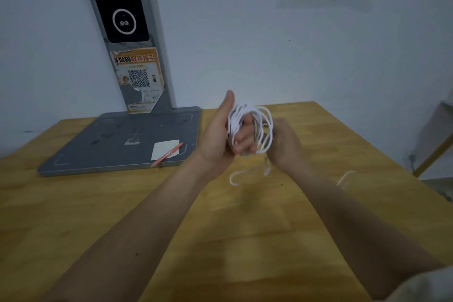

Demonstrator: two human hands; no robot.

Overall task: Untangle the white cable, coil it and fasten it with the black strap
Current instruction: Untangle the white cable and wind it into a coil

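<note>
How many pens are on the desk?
1: an orange pen lies across a white paper slip on the grey base plate, left of the hands. Others may be hidden behind the arms.

Counted on inspection: two hands, left hand [218,140] and right hand [284,142]. One white cable [255,127], in several loops. One wooden counter [73,203]. One grey scanner stand [122,140]. One white paper slip [164,148]. One orange pen [167,154]. One orange QR sticker [139,78].
</note>
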